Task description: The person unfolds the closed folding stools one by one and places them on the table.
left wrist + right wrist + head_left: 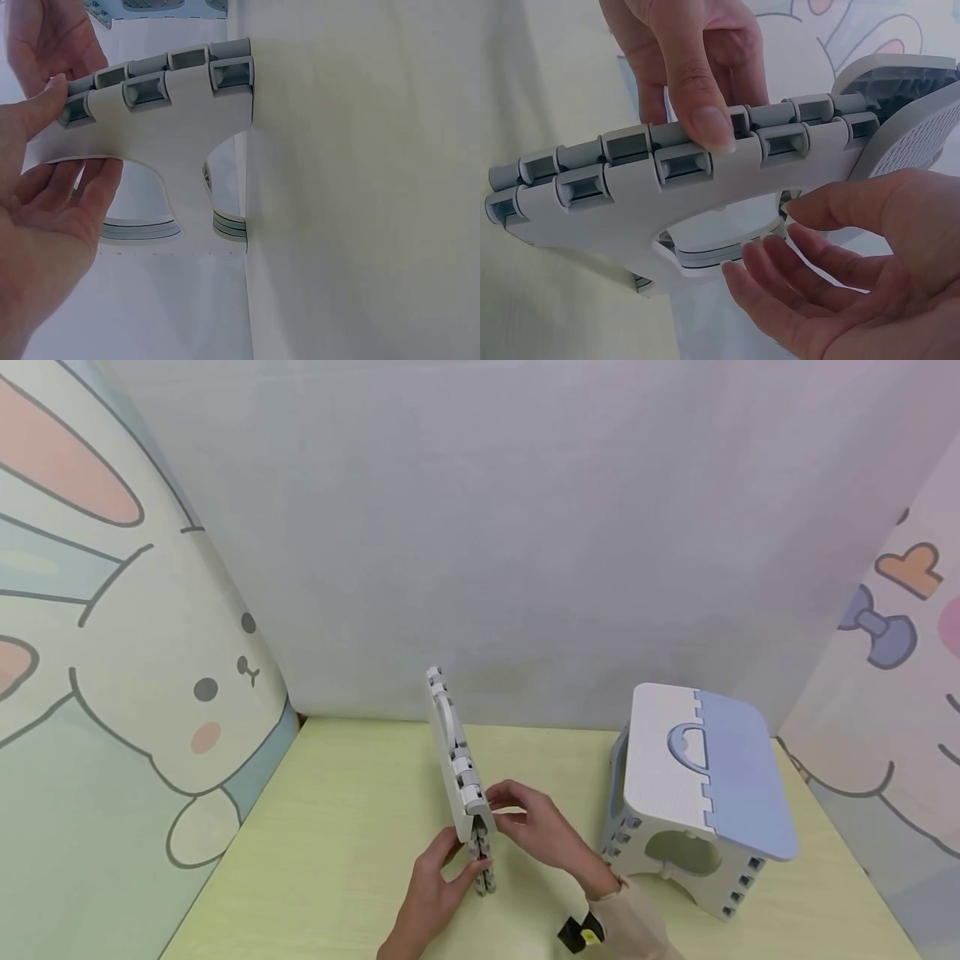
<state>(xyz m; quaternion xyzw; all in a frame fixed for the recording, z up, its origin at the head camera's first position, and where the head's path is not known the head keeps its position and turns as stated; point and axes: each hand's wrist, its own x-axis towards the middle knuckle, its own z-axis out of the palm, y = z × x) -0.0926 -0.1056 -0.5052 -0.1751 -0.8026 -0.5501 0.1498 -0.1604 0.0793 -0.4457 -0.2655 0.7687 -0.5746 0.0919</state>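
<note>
A mostly folded white and grey folding step stool (pixel 455 760) stands on edge at mid-table, its top panels tilted up and slightly parted. My left hand (pixel 431 893) grips its near leg panel (pixel 187 112). In the left wrist view the thumb lies over the hinged edge, with fingers at the cut-out. On the stool's other side is my right hand (pixel 536 827). The right wrist view shows its loosely bent fingers (pixel 817 277) beside the leg cut-out, pinching nothing; whether the fingertips touch the panel I cannot tell.
An unfolded white and blue step stool (pixel 663 760) stands upright on the right of the pale yellow-green table (pixel 337 860). A plain pale curtain (pixel 480 543) closes the back. Rabbit-printed panels (pixel 142 652) flank the sides. A small black and yellow object (pixel 581 935) is by the right sleeve.
</note>
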